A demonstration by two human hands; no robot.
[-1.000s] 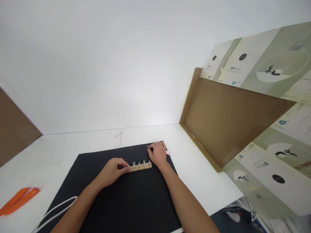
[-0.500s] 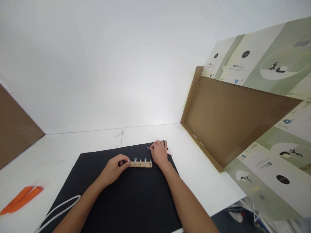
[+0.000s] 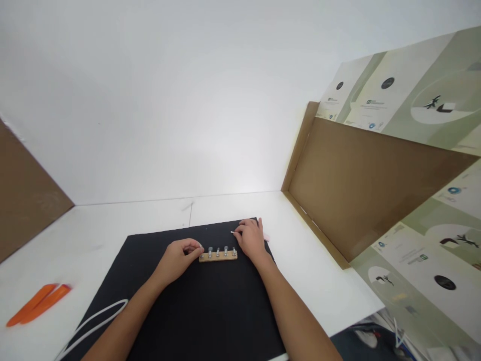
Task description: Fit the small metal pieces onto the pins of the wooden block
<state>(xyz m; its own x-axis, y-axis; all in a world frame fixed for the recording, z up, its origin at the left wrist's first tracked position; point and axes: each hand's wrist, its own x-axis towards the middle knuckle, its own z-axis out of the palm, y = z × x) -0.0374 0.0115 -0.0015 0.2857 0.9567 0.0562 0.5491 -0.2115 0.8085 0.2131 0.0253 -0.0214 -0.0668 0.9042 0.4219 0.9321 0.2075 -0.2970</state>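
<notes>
A small light-wood strip (image 3: 221, 258) lies on the black mat (image 3: 206, 311), with several shiny metal or clear pieces (image 3: 210, 252) standing along it. At its left end is my left hand (image 3: 180, 258), thumb and index finger pinched around something small that the fingertips mostly hide. My right hand (image 3: 251, 238) rests near the mat's far right corner, beyond the strip's right end, its fingers closed on a thin white stick (image 3: 233, 232) that points left. Just right of that hand a pink item (image 3: 266, 237) shows in part.
Orange objects (image 3: 39, 303) lie on the white table (image 3: 93, 240) at the left. A white cable (image 3: 101, 321) loops over the mat's left edge. At the right stands a cardboard panel (image 3: 361, 185) with printed sheets; a white wall (image 3: 188, 100) is behind.
The view has shifted slightly. My right hand has changed its finger pose around the white stick, and the left end of the strip shows more beside my left fingertips.
</notes>
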